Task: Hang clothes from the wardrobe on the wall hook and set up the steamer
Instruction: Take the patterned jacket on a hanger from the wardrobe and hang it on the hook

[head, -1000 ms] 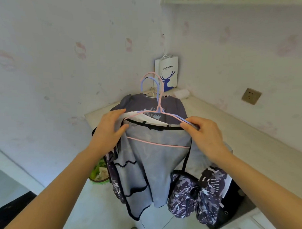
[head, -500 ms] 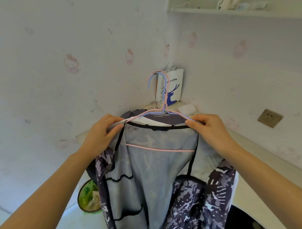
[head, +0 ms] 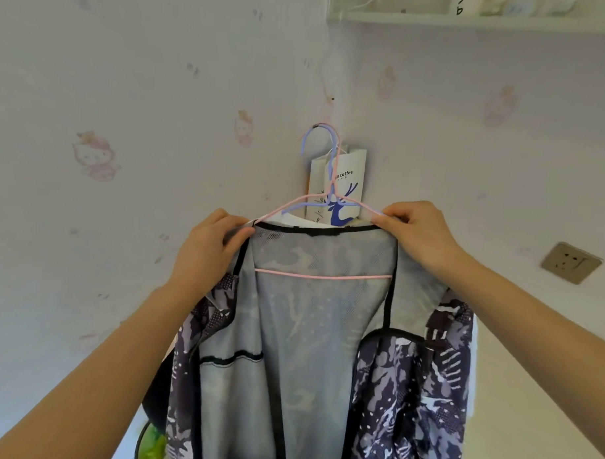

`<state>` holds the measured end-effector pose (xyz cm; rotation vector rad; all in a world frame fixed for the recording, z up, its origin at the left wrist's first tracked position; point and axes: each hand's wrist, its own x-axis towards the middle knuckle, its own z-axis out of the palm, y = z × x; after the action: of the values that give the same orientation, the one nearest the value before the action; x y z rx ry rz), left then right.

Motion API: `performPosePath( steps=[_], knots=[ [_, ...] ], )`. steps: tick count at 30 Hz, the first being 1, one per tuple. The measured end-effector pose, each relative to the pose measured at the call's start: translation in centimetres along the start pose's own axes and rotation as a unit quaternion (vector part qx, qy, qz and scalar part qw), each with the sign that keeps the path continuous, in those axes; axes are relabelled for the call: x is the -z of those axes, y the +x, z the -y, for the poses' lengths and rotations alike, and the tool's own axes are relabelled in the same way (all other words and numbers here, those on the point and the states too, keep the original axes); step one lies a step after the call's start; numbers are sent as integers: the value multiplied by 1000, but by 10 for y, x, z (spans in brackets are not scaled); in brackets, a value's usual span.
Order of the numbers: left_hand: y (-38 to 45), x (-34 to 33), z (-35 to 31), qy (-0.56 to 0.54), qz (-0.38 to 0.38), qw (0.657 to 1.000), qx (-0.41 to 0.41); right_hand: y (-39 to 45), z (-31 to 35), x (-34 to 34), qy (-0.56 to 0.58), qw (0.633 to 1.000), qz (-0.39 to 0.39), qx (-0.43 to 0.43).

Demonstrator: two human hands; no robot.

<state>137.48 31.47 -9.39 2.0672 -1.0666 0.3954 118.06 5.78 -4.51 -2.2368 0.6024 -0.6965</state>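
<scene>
Two hangers, a pink hanger [head: 321, 275] and a blue hanger [head: 309, 140], are being held up together in the corner of the room, their hook ends pointing upward toward the wall and their shoulder bars running level from left to right. A jacket [head: 311, 332] is being carried on them, its grey mesh lining facing the camera, its patterned dark outer cloth folded open at both sides, and its length hanging straight down. The left hand [head: 211, 250] is being closed on the left shoulder of the hangers and the jacket's collar edge, thumb and fingers pinched round them. The right hand [head: 419, 230] is being closed in the same way on the right shoulder. Whether the hooks are resting on a wall hook cannot be told. A white paper bag [head: 347, 169] with a blue deer print is being seen behind the hooks, standing on the tabletop [head: 528, 391]; what it holds cannot be told. A wall socket [head: 571, 262] is being shown at the right, and a shelf [head: 473, 19] above.
</scene>
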Motion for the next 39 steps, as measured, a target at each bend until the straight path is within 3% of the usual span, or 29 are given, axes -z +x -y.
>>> performPosePath(
  steps=[12, 17, 26, 35, 39],
  knots=[
    [111, -94, 65, 19, 12, 998, 60, 156, -75, -49, -29, 999, 44, 2],
    [150, -162, 106, 35, 88, 989, 114, 216, -146, -88, -58, 993, 91, -56],
    [145, -270, 186, 27, 217, 945, 244, 250, -264, -181, -99, 970, 190, -119],
    [122, -299, 241, 63, 351, 908, 220, 248, -316, -225, -142, 949, 246, -139],
    [114, -298, 253, 82, 375, 895, 227, 247, -323, -224, -140, 945, 254, -153]
  ],
)
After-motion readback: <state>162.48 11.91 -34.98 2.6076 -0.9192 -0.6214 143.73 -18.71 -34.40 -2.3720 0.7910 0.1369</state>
